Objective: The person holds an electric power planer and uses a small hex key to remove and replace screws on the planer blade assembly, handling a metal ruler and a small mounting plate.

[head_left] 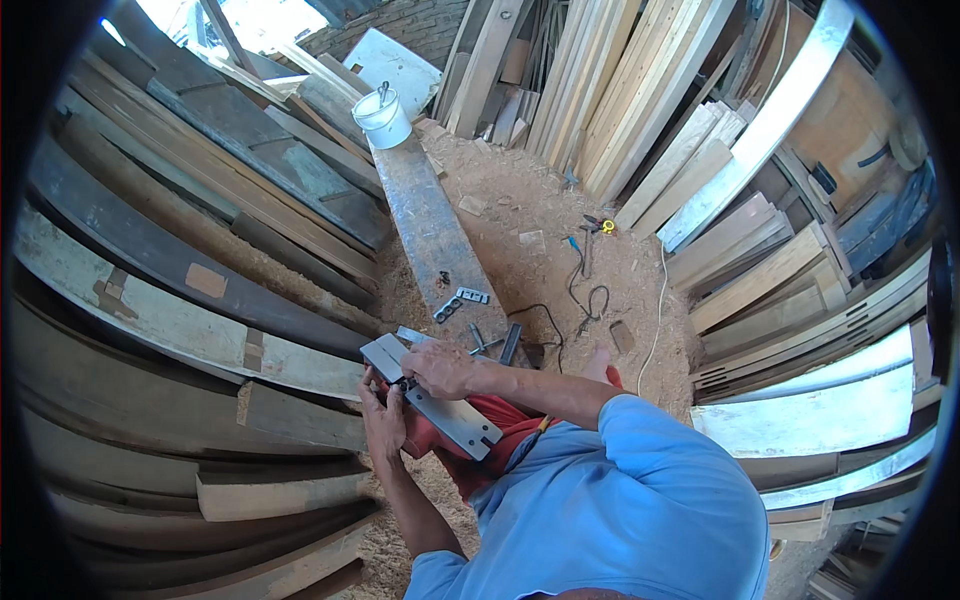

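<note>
An electric hand planer point(455, 420) lies across my lap with its grey metal sole facing up. My left hand point(382, 418) holds the planer's side, fingers bent round its edge near the middle. Over the gap between the two sole plates, my right hand point(438, 368) is closed, its fingertips pressed down at the cutter. Whatever those fingers pinch is hidden. Just beyond the planer, a T-shaped metal tool point(485, 345) and a dark block-like bar point(511, 343) lie at the near end of a plank point(425, 215).
Grey metal parts point(462, 303) lie on the plank, and a white bucket point(382, 120) stands at its far end. Stacked boards point(180, 310) line the left; more timber point(600, 90) leans at the back and right. A dark cable point(580, 285) and yellow-handled tool point(606, 227) lie on the sawdust.
</note>
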Demonstrator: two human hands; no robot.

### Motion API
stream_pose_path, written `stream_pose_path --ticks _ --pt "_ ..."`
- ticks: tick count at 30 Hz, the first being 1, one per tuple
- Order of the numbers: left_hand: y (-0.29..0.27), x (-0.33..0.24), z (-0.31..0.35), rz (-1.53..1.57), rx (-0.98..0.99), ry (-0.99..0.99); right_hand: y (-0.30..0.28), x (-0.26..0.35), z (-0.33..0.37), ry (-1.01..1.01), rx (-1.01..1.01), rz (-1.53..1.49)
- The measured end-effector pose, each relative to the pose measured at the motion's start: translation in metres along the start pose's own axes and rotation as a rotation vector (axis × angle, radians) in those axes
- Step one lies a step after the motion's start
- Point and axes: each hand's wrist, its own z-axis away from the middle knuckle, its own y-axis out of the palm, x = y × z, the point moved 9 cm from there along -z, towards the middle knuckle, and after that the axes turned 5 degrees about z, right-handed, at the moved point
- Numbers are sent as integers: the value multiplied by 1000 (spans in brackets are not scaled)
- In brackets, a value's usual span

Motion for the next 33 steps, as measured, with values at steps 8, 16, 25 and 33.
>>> stream_pose_path --ticks 8,16,25,33 --pt "2 -2 1 -25 14 -78 1 -3 -1 12 0 22" --pt "1 5 -2 -20 5 7 7 -6 -6 22 69 22" --pt "-3 4 1 -90 -29 -53 11 -7 -4 17 82 19" --pt "-4 2 1 -77 -35 -26 10 -4 -8 87 142 93"
